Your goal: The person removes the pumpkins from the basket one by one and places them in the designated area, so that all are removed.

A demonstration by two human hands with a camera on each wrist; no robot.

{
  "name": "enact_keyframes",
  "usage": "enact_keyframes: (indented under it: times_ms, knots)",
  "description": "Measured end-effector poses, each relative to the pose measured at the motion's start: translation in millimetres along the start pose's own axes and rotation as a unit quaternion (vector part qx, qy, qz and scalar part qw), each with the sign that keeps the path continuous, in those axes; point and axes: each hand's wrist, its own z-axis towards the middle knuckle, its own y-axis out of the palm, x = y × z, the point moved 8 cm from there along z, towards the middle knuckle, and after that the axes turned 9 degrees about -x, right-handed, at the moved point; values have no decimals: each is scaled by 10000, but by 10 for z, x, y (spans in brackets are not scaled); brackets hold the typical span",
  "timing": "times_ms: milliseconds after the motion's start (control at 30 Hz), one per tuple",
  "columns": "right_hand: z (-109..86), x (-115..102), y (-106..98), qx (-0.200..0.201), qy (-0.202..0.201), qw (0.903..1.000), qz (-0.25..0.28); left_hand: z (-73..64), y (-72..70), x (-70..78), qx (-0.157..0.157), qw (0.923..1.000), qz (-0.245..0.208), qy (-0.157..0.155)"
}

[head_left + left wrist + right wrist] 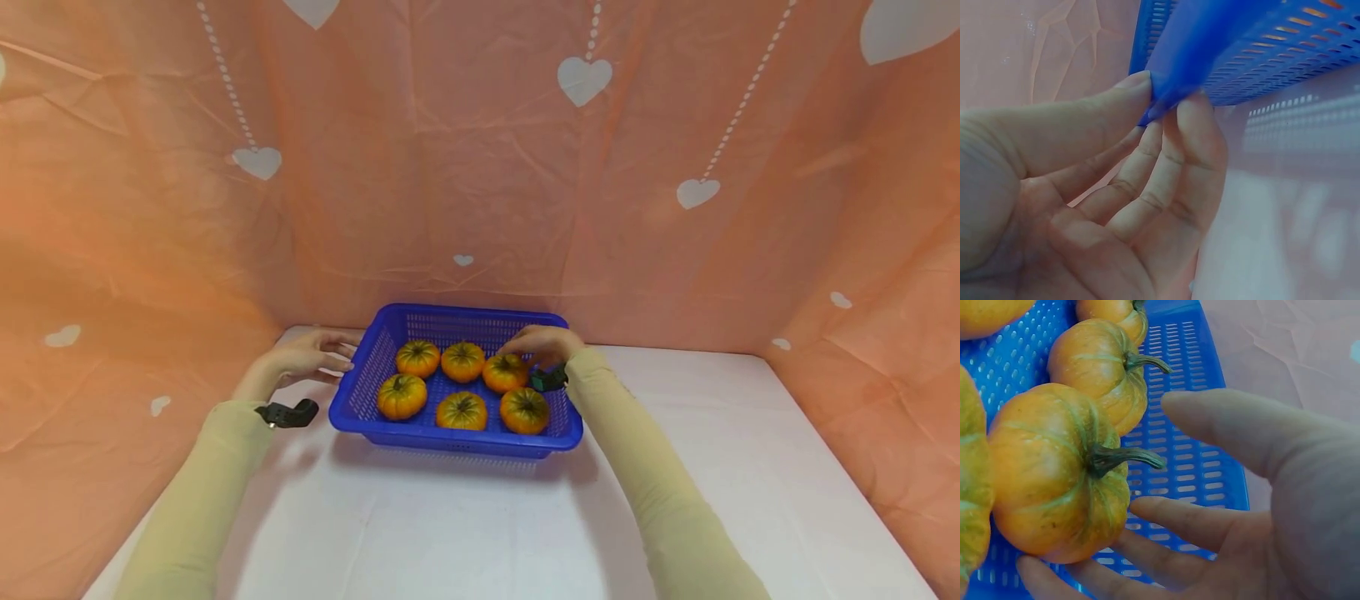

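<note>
A blue plastic basket (457, 438) with slotted walls holds several small orange pumpkins, set in a back and a front row. At its left end my left hand (307, 357) pinches the rim between thumb and fingers, as the left wrist view shows with the basket's rim (1179, 69). My right hand (553, 342) reaches over the right side to the rightmost pumpkin of the back row (502, 377). In the right wrist view, the fingertips lie along the side and underneath of this stemmed pumpkin (1054, 475), while the thumb (1229, 419) stands away from it.
The basket stands on a white table (420, 533) near its back edge. Behind and at both sides hangs an orange curtain (487, 183) with white hearts. Another pumpkin (524, 411) sits in front of the one by my right hand.
</note>
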Motion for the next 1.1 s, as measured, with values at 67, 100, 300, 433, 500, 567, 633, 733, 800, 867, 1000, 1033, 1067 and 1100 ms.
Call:
enact_keyframes:
  times_ms: [67, 100, 300, 433, 500, 567, 633, 733, 800, 867, 1000, 1033, 1067, 1100]
  knots:
    - [-11, -8, 17, 70, 48, 10000, -48, -6, -5, -7, 4, 10000, 7, -5]
    - [-13, -15, 29, 84, 55, 9999, -65, -9, -8, -14, 0, 10000, 2, -4]
    - [3, -31, 73, 188, 72, 9991, -379, -10, 1, -31, -40, 10000, 57, 25]
    - [37, -26, 78, 217, 73, 9985, -502, -11, 6, -26, -10, 10000, 44, 19]
    - [47, -18, 74, 242, 111, 9984, -505, -9, 7, -19, -2, 10000, 44, 23]
    - [47, -7, 69, 270, 154, 9985, -444, -4, 8, -13, 7, 10000, 44, 28]
    - [47, -6, 69, 269, 191, 9987, -387, -4, 12, -5, -4, 10000, 47, 52]
    - [40, -20, 74, 264, 179, 9987, -391, -12, 10, 2, -5, 10000, 53, 62]
    - [37, -22, 76, 262, 173, 9987, -393, -11, 6, 5, 2, 10000, 77, 53]
    - [35, -17, 79, 250, 170, 9988, -381, -8, 2, 5, 3, 9999, 96, 38]
    - [37, 11, 85, 263, 197, 9988, -354, -6, -1, 0, 36, 9999, 109, -9]
    - [43, 16, 83, 278, 192, 9987, -370, -8, 1, -2, 35, 9999, 110, -16]
    - [49, 21, 82, 294, 187, 9987, -384, -10, 2, -5, 40, 9999, 110, -28]
    - [51, 24, 81, 311, 188, 9986, -396, -11, 3, -8, 41, 9999, 109, -33]
